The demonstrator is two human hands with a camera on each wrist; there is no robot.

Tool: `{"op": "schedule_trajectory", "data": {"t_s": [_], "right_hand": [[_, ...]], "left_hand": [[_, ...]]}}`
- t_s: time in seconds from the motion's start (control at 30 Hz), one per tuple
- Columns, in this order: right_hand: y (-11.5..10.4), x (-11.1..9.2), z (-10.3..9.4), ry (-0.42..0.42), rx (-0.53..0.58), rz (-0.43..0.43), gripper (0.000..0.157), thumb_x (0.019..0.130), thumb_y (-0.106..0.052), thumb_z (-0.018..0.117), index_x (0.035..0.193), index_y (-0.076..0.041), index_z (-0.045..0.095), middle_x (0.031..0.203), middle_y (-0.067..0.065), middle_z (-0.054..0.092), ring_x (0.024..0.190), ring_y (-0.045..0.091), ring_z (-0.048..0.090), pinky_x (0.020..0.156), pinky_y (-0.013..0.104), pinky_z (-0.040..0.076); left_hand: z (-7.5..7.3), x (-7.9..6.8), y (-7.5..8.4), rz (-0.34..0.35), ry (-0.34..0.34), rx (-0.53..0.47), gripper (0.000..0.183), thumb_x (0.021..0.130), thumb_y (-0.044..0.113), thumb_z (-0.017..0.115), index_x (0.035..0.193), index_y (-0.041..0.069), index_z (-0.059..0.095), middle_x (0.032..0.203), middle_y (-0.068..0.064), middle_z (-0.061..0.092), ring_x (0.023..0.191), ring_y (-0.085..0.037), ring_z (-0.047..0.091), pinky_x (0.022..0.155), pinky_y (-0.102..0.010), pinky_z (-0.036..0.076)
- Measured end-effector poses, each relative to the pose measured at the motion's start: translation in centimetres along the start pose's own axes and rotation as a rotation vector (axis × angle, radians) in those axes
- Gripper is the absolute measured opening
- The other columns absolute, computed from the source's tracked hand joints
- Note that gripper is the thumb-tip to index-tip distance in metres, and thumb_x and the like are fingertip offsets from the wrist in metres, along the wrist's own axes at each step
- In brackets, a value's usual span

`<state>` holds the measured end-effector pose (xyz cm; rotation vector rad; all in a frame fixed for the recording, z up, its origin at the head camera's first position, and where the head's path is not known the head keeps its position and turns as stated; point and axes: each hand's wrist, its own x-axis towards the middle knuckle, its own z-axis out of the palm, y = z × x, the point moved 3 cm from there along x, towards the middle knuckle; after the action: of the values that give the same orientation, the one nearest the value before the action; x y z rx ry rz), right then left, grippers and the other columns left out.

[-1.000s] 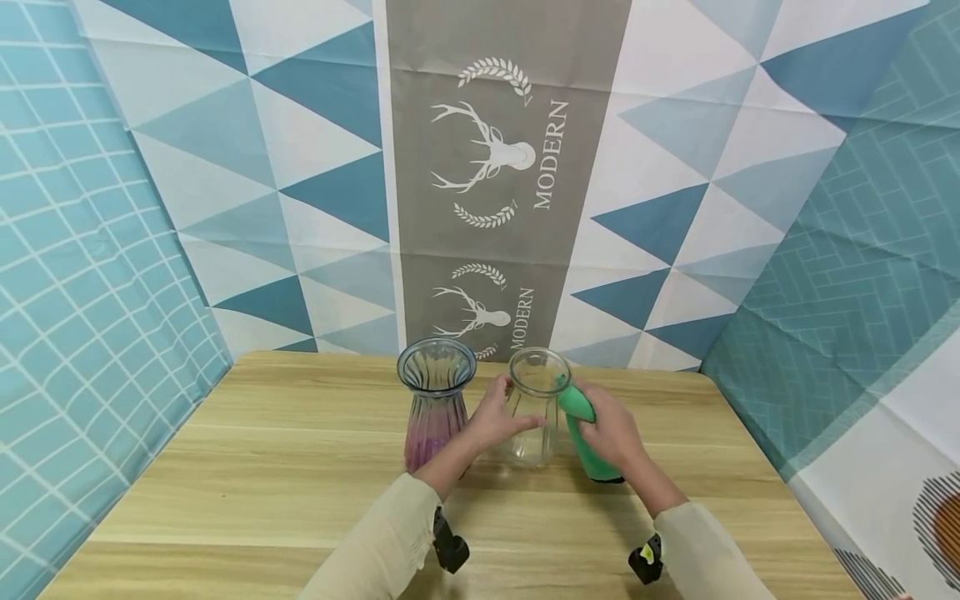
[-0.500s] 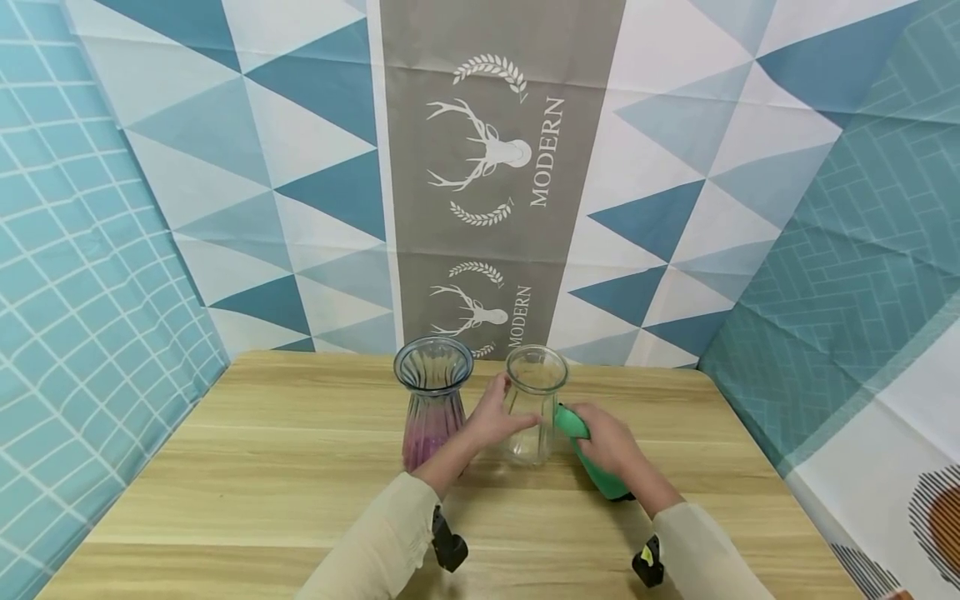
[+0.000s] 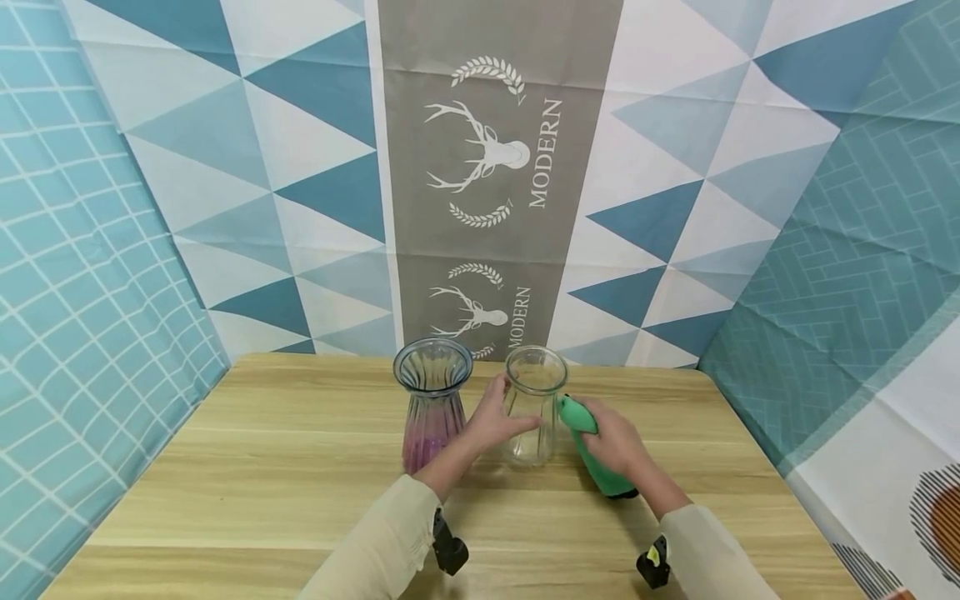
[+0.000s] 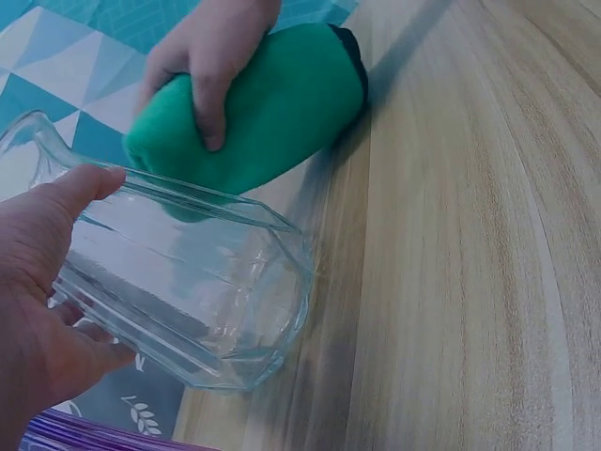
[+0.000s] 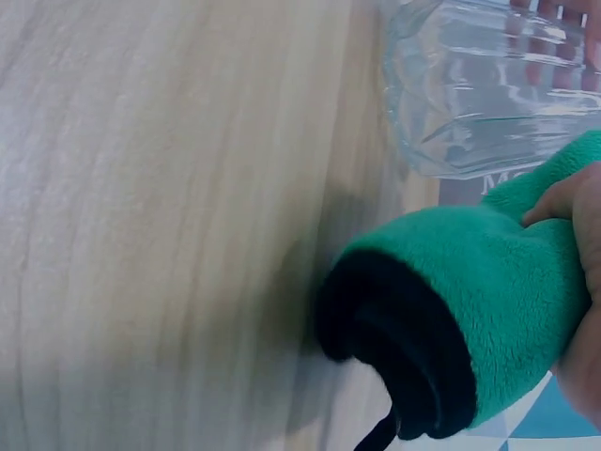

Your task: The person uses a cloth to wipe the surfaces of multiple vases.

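Note:
A clear ribbed glass vase [image 3: 532, 450] stands upright on the table. My left hand [image 3: 491, 421] holds it from the left, with the thumb on the near side and the other fingers around the far side, seen through the glass in the left wrist view. In my right hand [image 3: 617, 440] is a bunched green plush cloth [image 4: 291, 108] with a black edge [image 5: 394, 329] and a black loop. The upper end of the cloth is beside the vase's right wall; in the left wrist view they overlap, and whether they touch I cannot tell.
Just left of the clear vase stands a second ribbed glass vase [image 3: 433, 429], bluish at the rim and purple below. The wooden table [image 3: 262, 467] ends at a patterned cloth backdrop [image 3: 487, 200]. Patterned sheets also hang at both sides.
The right hand and the green cloth have shifted slightly along the vase's right side, and the cloth's lower end has swung a little right. The left hand keeps its hold on the clear vase.

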<state>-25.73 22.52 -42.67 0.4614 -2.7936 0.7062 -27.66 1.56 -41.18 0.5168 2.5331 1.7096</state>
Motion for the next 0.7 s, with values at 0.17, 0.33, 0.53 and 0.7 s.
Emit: {"op": "schedule_trajectory", "data": {"t_s": [0.17,0.33,0.53,0.7], "right_hand": [[-0.3,0.4,-0.7,0.076,0.046,-0.001,0.051,0.085,-0.005,0.059,0.134,-0.008,0.049,0.125,0.015,0.059,0.105,0.034,0.060,0.079,0.051,0.051],[-0.9,0.6,-1.3,0.136,0.075,-0.009,0.049,0.084,-0.005,0.060,0.132,-0.005,0.050,0.124,0.017,0.059,0.105,0.035,0.060,0.079,0.052,0.051],[-1.3,1.0,-1.0,0.129,0.118,-0.035,0.048,0.086,-0.006,0.060,0.133,-0.005,0.050,0.123,0.017,0.059,0.106,0.034,0.059,0.080,0.049,0.051],[-1.5,0.9,-0.4,0.117,0.134,-0.054,0.047,0.085,-0.002,0.060,0.131,-0.008,0.052,0.121,0.014,0.061,0.102,0.030,0.060,0.076,0.044,0.050]], "left_hand": [[0.0,0.1,0.0,-0.011,0.001,0.002,0.094,0.073,0.032,0.079,0.144,0.005,0.024,0.147,-0.019,0.029,0.137,-0.035,0.031,0.110,-0.051,0.034],[0.0,0.2,0.0,-0.006,0.006,0.000,0.091,0.073,0.029,0.079,0.143,0.005,0.027,0.147,-0.019,0.029,0.136,-0.036,0.031,0.109,-0.052,0.034],[0.0,0.1,0.1,-0.002,0.011,-0.001,0.089,0.073,0.027,0.078,0.143,0.004,0.027,0.146,-0.020,0.031,0.136,-0.036,0.032,0.110,-0.052,0.033],[0.0,-0.1,0.2,0.004,0.016,-0.010,0.091,0.072,0.025,0.079,0.143,0.003,0.026,0.146,-0.021,0.031,0.136,-0.037,0.032,0.111,-0.053,0.032]]}}
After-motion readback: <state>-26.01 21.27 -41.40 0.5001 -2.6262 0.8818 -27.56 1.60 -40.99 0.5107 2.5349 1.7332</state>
